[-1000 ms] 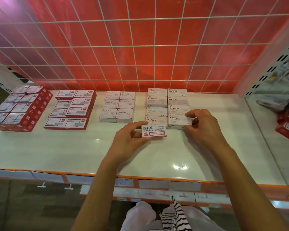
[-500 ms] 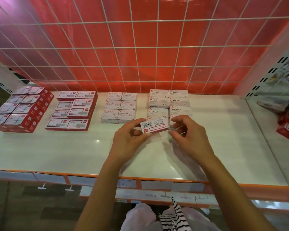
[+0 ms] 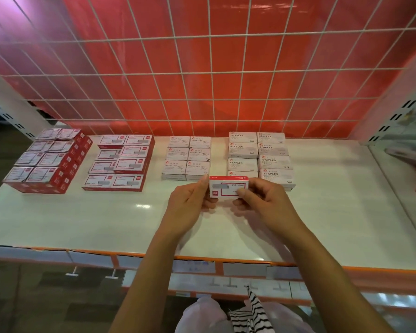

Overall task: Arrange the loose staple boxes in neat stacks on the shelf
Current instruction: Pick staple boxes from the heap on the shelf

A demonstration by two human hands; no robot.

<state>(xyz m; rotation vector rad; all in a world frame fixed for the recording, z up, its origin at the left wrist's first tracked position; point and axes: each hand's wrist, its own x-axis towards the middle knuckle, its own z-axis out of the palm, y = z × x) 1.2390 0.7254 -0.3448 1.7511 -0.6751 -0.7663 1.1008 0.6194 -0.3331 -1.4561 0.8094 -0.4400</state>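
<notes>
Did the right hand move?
Yes. The right hand went left, off the front STAPLES stack, and now pinches the red-edged box.

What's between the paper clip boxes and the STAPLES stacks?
Only a bare strip of shelf, seen in the head view; the held box hides its near end.

A white shelf (image 3: 334,224) with a glossy top fills the middle of the view, and a bright spot of light (image 3: 143,206) is mirrored on it toward the front left. Along its back edge a red panel (image 3: 154,68) rises behind a white wire grid (image 3: 209,40). White slotted uprights stand at the back left corner (image 3: 10,104) and the back right corner (image 3: 394,111). The front edge carries an orange strip (image 3: 238,260) (clear label holders run just beneath it). Below the front left corner lies a dark floor (image 3: 34,304).
</notes>
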